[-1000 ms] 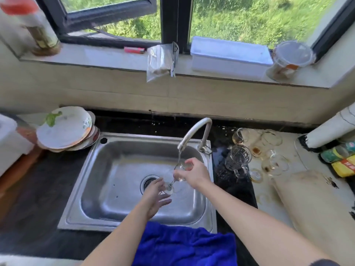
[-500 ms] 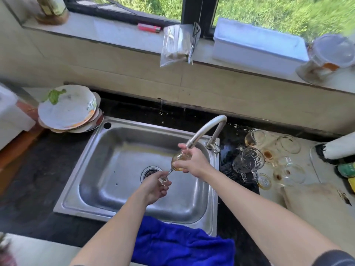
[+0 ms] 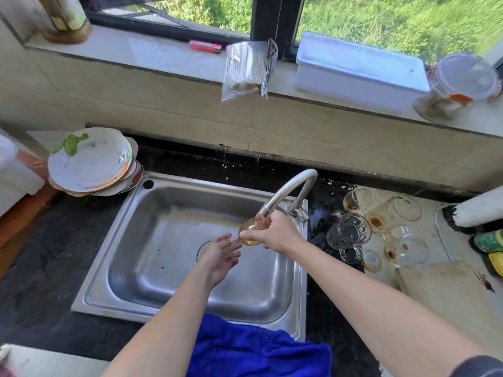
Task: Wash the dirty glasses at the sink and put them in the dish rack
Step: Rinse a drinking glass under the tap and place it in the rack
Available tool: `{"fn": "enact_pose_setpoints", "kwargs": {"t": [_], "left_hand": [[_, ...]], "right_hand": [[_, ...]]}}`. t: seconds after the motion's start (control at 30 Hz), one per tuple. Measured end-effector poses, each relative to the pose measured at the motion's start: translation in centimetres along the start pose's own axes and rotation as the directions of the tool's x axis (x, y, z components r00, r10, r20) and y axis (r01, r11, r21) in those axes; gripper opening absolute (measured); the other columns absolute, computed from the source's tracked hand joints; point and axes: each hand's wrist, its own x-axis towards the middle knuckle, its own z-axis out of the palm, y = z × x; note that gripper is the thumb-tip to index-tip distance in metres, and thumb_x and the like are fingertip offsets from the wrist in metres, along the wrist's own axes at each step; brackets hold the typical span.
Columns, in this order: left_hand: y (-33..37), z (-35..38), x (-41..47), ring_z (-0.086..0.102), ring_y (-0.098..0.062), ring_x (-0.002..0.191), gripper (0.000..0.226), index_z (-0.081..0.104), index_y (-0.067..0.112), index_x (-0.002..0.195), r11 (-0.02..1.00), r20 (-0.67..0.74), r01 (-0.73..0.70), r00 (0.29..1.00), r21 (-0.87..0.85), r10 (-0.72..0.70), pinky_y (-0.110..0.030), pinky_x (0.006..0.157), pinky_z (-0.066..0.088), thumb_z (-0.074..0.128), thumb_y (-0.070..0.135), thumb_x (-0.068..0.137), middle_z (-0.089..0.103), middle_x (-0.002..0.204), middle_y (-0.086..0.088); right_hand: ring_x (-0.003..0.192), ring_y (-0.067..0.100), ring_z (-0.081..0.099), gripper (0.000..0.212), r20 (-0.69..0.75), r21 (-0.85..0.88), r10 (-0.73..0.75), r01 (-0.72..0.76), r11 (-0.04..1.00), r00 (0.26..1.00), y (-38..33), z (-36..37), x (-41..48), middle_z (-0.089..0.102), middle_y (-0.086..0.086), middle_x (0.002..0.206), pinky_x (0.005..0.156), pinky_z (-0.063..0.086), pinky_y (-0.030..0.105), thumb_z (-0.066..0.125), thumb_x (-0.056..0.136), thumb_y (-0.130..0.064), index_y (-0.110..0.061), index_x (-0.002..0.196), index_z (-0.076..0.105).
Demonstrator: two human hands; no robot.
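My right hand grips the bowl of a stemmed glass holding yellowish liquid, right under the spout of the curved tap. The glass tilts, its stem pointing down-left toward my left hand. That hand lies palm up with fingers spread beneath the stem over the steel sink; whether it touches the stem is unclear. Several dirty glasses and a cut-glass mug stand on the counter right of the sink. No dish rack is in view.
A stack of dirty plates sits left of the sink. A blue cloth hangs over the sink's front edge. A worn board lies at right. On the windowsill are a white box, a plastic bag and a lighter.
My right hand has raised the glass bowl up against the tap spout. My left hand has let go of the stem's foot and opened palm up. The view has tilted down.
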Motion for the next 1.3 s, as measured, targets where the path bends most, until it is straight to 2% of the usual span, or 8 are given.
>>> {"fn": "enact_pose_setpoints", "kwargs": {"t": [0.17,0.33,0.5,0.73,0.9,1.1,1.23,1.3], "left_hand": [[0.5,-0.4,-0.4,0.032,-0.010,0.041,0.019,0.048,0.019,0.084,0.970,0.003,0.066,0.998,0.234,-0.069,-0.017,0.035,0.023,0.050,0.033,0.097,0.045,0.058,-0.001],[0.3,-0.2,0.2,0.052,-0.021,0.060,0.014,0.053,0.012,0.110,0.994,-0.025,-0.054,0.998,0.099,0.057,-0.027,0.052,0.046,0.051,0.019,0.098,0.056,0.082,-0.012],[0.6,-0.3,-0.3,0.041,-0.014,0.047,0.021,0.054,0.013,0.093,0.962,-0.032,0.056,0.998,0.266,-0.049,-0.019,0.040,0.032,0.048,0.032,0.098,0.056,0.068,-0.009],[0.4,0.5,0.2,0.050,-0.022,0.057,0.017,0.053,0.009,0.114,0.994,-0.043,-0.034,0.998,0.103,0.038,-0.027,0.049,0.044,0.048,0.014,0.099,0.058,0.080,-0.015],[0.9,0.4,-0.7,0.035,-0.012,0.040,0.028,0.055,0.011,0.093,0.916,-0.090,0.109,0.993,0.387,-0.081,-0.017,0.036,0.025,0.045,0.036,0.099,0.050,0.062,-0.005],[1.4,0.5,-0.4,0.051,-0.021,0.055,0.017,0.054,0.012,0.111,0.994,-0.039,-0.007,0.999,0.106,0.011,-0.027,0.047,0.042,0.045,0.010,0.096,0.061,0.088,-0.020],[1.5,-0.1,-0.9,0.034,-0.012,0.039,0.009,0.051,0.018,0.095,0.952,-0.034,0.055,0.998,0.302,-0.048,-0.017,0.036,0.026,0.049,0.026,0.098,0.050,0.064,-0.006],[1.3,-0.3,-1.0,0.029,-0.011,0.036,0.024,0.049,0.016,0.088,0.914,-0.072,0.095,0.995,0.395,-0.072,-0.017,0.036,0.020,0.048,0.039,0.096,0.041,0.055,0.000]], "right_hand": [[0.108,0.013,0.059,0.065,0.132,-0.100,-0.084,0.098,0.990,0.988,0.0,-0.4,0.0,0.060,-0.006,0.116,0.094,0.051,0.035,0.084,0.062,-0.035,-0.034,0.122,0.057],[0.077,0.026,0.070,0.052,0.032,0.009,-0.036,0.036,0.999,0.999,-0.4,-0.1,-0.3,0.070,0.005,0.089,0.068,0.061,0.042,0.086,0.061,-0.047,-0.022,0.101,0.063],[0.101,0.012,0.062,0.063,0.120,-0.052,-0.120,0.127,0.991,0.986,-0.6,-0.5,-0.2,0.064,-0.008,0.108,0.095,0.052,0.039,0.086,0.063,-0.034,-0.031,0.120,0.060],[0.057,0.011,0.064,0.039,-0.071,-0.124,-0.078,0.069,0.990,0.994,-1.2,-0.2,-0.7,0.063,-0.009,0.063,0.059,0.053,0.033,0.078,0.061,-0.059,-0.028,0.070,0.057],[0.104,0.011,0.059,0.064,0.128,-0.119,-0.097,0.112,0.987,0.987,-1.1,-1.0,-0.6,0.060,-0.012,0.109,0.094,0.051,0.037,0.083,0.061,-0.046,-0.037,0.120,0.059],[0.072,0.015,0.069,0.051,-0.031,-0.080,-0.019,0.016,0.997,0.999,-1.3,-1.1,-1.3,0.064,-0.005,0.092,0.059,0.058,0.029,0.081,0.067,-0.055,-0.026,0.102,0.057],[0.105,0.011,0.059,0.058,0.113,-0.198,-0.060,0.081,0.977,0.992,-0.7,-1.3,-1.3,0.061,-0.012,0.110,0.095,0.050,0.036,0.082,0.068,-0.048,-0.030,0.118,0.059],[0.108,0.012,0.058,0.057,0.122,-0.174,-0.063,0.084,0.981,0.991,-0.2,-1.2,-1.1,0.060,-0.013,0.115,0.093,0.052,0.039,0.081,0.069,-0.042,-0.033,0.121,0.060]]}}
